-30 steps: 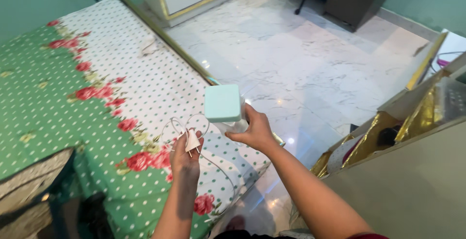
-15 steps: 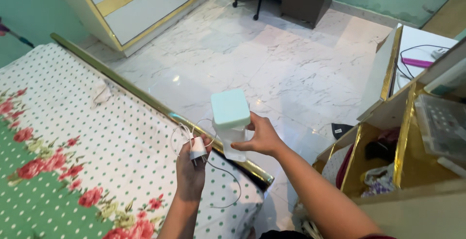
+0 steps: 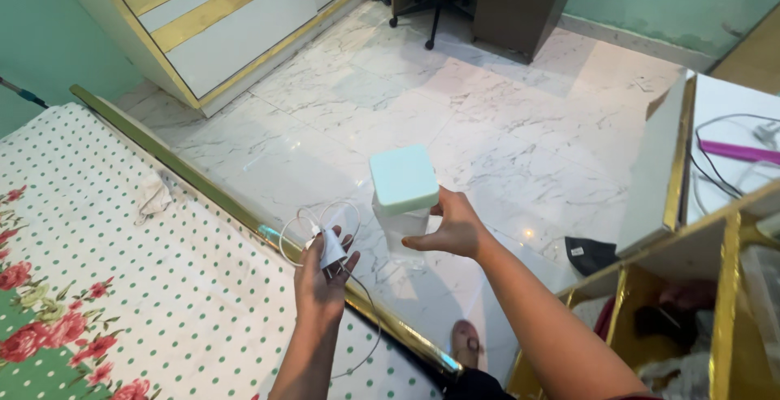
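Right hand (image 3: 452, 228) grips clear jar with mint lid (image 3: 403, 193), held over marble floor (image 3: 455, 115) just beside bed (image 3: 122, 270). Left hand (image 3: 321, 282) clutches white charger and cable (image 3: 329, 245) above bed's edge.

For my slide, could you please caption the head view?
Right hand holds a clear mint-lidded container; left hand grips a white charger.

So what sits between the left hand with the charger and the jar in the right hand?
Nothing solid. In the head view, the left hand holding the white charger and the mint-lidded clear jar in the right hand are separated only by air, with marble floor below.
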